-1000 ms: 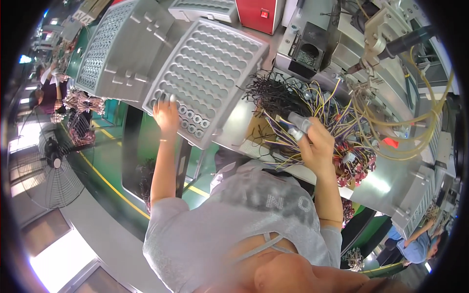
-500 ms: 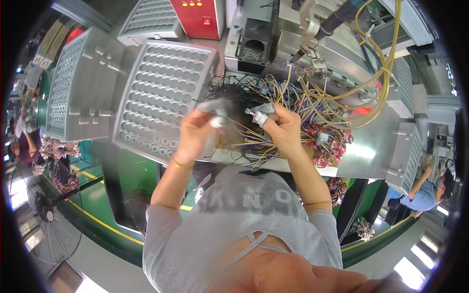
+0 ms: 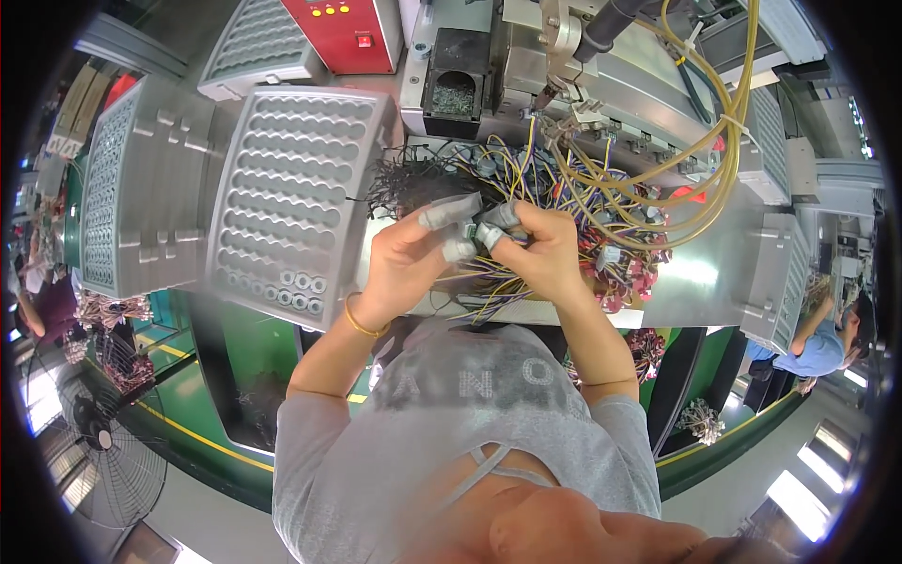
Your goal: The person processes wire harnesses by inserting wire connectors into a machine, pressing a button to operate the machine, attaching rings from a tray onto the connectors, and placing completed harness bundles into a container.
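Note:
Over the middle of the bench, my right hand (image 3: 543, 246) pinches a small green circuit board (image 3: 471, 228) between thumb and forefinger, with its end poking out leftward. Its wires are mostly covered by the fingers. My left hand (image 3: 409, 258) is beside it, thumb and forefinger apart on either side of the board's end; no firm grip shows. Grey covers wrap the fingertips of both hands. Beneath and beyond them lies a tangled pile of wires (image 3: 526, 174), yellow, purple and black. Red connectors (image 3: 631, 278) gather at its right.
Left of my hands lies a grey tray (image 3: 362, 202) with scalloped slots and several ring-shaped parts (image 3: 303, 292) near its front. Stacked trays (image 3: 155, 202) stand farther left. A metal machine (image 3: 639, 103) with looping yellow tubes (image 3: 728, 179) and a red box (image 3: 352, 36) occupy the back.
My left hand has moved right, bringing its fingers close to the board's end. My right hand keeps its pinch. The view has shifted slightly.

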A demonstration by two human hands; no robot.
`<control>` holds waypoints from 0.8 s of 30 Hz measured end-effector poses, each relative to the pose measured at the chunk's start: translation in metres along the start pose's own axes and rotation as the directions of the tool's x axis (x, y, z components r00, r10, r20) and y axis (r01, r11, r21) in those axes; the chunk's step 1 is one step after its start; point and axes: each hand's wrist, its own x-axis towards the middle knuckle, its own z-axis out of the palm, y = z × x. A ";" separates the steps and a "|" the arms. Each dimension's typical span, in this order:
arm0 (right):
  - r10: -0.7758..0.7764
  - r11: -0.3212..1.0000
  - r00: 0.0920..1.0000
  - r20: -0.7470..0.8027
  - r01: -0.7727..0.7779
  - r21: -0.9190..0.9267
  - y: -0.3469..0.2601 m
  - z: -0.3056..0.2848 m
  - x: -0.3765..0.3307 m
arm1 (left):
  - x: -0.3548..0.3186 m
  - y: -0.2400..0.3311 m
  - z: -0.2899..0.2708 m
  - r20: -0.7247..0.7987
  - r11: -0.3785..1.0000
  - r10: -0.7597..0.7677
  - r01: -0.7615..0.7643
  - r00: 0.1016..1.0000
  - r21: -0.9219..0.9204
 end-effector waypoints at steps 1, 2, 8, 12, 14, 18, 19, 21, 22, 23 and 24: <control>0.003 1.000 1.000 -0.002 -0.003 0.000 -0.002 -0.003 0.001 | 0.002 -0.001 0.001 0.029 0.996 0.077 -0.078 0.997 0.048; -0.012 0.999 0.999 0.044 0.014 -0.043 -0.006 -0.005 0.002 | 0.004 -0.003 0.000 0.031 0.996 0.074 -0.075 0.997 0.046; 0.111 0.994 0.994 -0.003 -0.112 -0.011 0.001 -0.004 -0.006 | 0.011 -0.006 0.008 -0.023 0.980 -0.198 0.198 0.980 -0.029; -0.119 0.984 0.989 -0.091 0.106 -0.140 -0.003 -0.015 -0.010 | 0.012 -0.010 0.017 -0.023 0.982 -0.186 0.185 0.982 -0.022; -0.087 0.983 0.984 -0.156 0.059 -0.176 -0.008 -0.020 -0.014 | 0.010 -0.011 0.023 0.078 0.999 -0.038 0.040 0.996 -0.020; -0.195 0.961 0.962 -0.192 0.148 -0.232 -0.006 -0.020 -0.014 | 0.012 -0.015 0.022 0.173 0.696 0.330 -0.363 0.928 0.620; -0.195 0.961 0.961 -0.194 0.148 -0.232 -0.006 -0.020 -0.014 | 0.011 -0.014 0.022 0.175 0.696 0.329 -0.364 0.928 0.619; -0.145 0.975 0.982 -0.123 0.121 -0.184 -0.007 -0.022 -0.016 | 0.009 -0.011 0.021 0.143 0.894 0.088 -0.141 0.986 0.426; -0.144 0.976 0.982 -0.124 0.120 -0.182 -0.006 -0.022 -0.016 | 0.008 -0.012 0.022 0.144 0.893 0.086 -0.141 0.986 0.427; -0.085 0.987 0.993 -0.082 0.073 -0.143 -0.003 -0.021 -0.016 | 0.008 -0.014 0.022 0.085 0.958 -0.012 -0.013 0.996 0.285; -0.027 0.994 0.999 -0.038 0.023 -0.106 -0.001 -0.020 -0.017 | 0.008 -0.015 0.022 0.043 0.985 -0.119 0.113 0.992 0.129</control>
